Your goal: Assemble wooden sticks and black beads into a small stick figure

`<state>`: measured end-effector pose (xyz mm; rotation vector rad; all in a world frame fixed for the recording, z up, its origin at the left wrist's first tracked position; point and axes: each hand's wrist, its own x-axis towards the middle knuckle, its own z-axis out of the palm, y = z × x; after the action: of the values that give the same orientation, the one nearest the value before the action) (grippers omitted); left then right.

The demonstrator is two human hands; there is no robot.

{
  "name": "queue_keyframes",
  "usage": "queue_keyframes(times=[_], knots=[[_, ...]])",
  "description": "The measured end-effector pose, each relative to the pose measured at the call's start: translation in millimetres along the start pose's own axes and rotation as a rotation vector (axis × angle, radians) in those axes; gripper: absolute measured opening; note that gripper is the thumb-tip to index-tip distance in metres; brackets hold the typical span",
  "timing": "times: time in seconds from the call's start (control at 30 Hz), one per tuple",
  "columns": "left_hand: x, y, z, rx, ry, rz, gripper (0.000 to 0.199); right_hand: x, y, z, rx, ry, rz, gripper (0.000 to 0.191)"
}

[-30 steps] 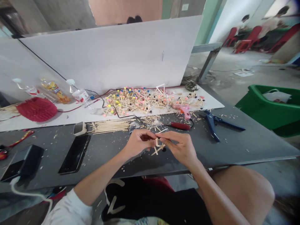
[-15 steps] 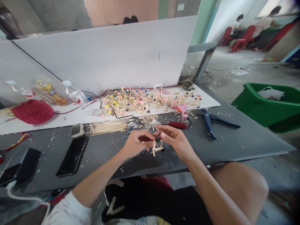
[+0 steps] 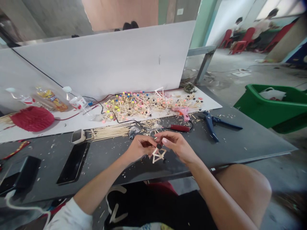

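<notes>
The small stick frame (image 3: 158,156) hangs above the tabletop (image 3: 107,159) in front of you, its black ball (image 3: 159,146) uppermost. Your left hand (image 3: 141,147) pinches it from one side, probably to leave the other side reachable. Your right hand (image 3: 176,143) curls beside the ball; whether its fingertips grip anything, you can't tell. Beyond lie loose sticks (image 3: 111,131), a pink glue gun (image 3: 184,114) and blue cutters (image 3: 211,124), seemingly placed within reach, then a heap of ball-tipped pieces (image 3: 129,105).
</notes>
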<state>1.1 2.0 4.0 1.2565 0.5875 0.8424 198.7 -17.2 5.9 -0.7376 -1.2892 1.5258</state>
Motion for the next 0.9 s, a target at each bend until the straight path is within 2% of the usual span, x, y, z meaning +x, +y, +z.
queue_keyframes(times=[0.17, 0.33, 0.47, 0.73, 0.9], knots=[[-0.3, -3.9, -1.8, -0.125, -0.093, -0.098, 0.018, -2.6, -5.0, -0.2, -0.074, -0.133, -0.115, 0.021], [-1.8, -3.1, -0.4, -0.208, -0.158, -0.146, 0.016, -2.7, -5.5, 1.6, -0.134, -0.169, -0.161, 0.016], [-2.6, 0.0, 1.3, -0.23, -0.174, -0.189, 0.017, -2.7, -4.1, 1.8, -0.129, -0.208, -0.177, 0.022], [-2.6, -2.2, -0.6, -0.248, -0.198, -0.269, 0.022, -3.0, -3.4, 4.7, -0.159, -0.222, -0.214, 0.016], [-2.6, 0.4, -0.6, -0.202, -0.174, -0.195, 0.022, -4.5, -4.6, 3.4, -0.172, -0.173, -0.22, 0.024]])
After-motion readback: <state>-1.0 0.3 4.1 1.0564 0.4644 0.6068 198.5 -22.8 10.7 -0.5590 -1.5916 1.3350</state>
